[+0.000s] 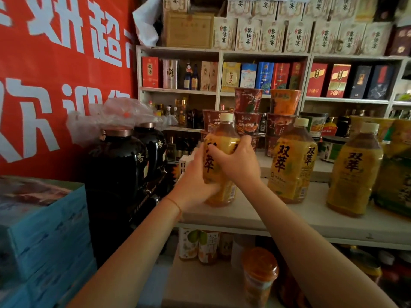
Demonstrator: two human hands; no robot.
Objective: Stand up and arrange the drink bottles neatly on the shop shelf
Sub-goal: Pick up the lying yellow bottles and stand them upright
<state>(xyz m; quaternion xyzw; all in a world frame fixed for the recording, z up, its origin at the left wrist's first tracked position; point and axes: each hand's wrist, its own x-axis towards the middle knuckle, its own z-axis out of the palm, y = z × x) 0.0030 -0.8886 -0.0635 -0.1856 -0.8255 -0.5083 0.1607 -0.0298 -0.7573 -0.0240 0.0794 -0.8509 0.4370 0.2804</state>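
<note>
A yellow tea bottle (219,138) with a white cap stands upright at the left end of the white shelf (244,216). My left hand (193,181) grips its lower left side. My right hand (239,162) wraps round its middle from the right. A second yellow bottle (292,161) stands upright to the right of it, and a third (354,172) stands further right, leaning slightly.
Stacked instant noodle cups (249,107) sit behind the bottles. Black jars (117,165) stand left of the shelf, blue boxes (44,230) at lower left. Green packs (395,172) crowd the shelf's right end. A lower shelf holds an orange-lidded jar (259,270) and bottles.
</note>
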